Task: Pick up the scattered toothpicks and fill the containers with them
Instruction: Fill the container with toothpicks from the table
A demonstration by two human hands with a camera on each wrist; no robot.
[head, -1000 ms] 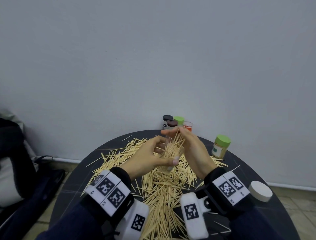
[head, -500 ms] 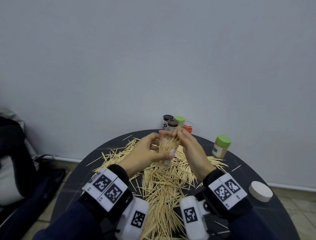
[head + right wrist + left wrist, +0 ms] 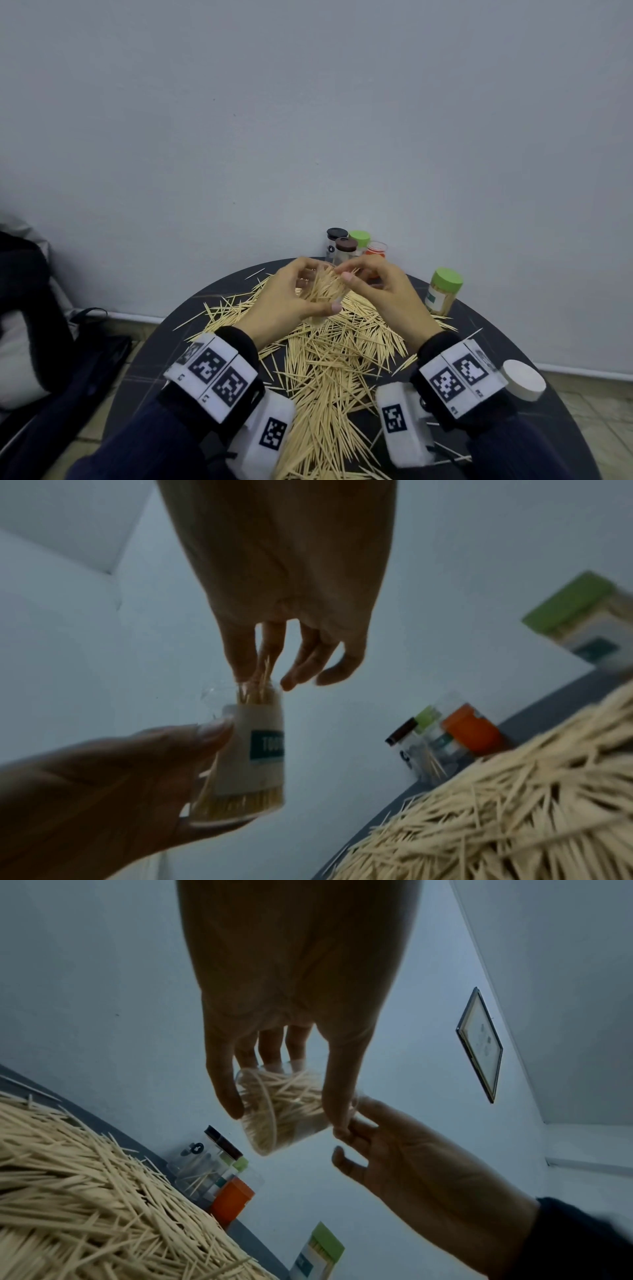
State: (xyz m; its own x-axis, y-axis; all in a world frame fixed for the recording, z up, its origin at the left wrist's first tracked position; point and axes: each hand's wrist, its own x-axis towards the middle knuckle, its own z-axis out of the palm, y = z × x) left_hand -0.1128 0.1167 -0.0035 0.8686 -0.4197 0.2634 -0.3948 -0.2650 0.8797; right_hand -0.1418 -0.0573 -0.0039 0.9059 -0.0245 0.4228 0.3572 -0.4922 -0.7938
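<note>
Left hand [image 3: 284, 305] holding clear container [image 3: 251, 756] upright, toothpicks [image 3: 284, 1096] standing lengthwise

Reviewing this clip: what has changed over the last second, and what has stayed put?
The toothpick bundle that stood above the clear container has gone down into it. The right hand still pinches the toothpick tips at the mouth, its fingers now lower. The left hand still grips the container, lifted slightly. The toothpick pile, the lidded jars and the white lid have not moved.
</note>
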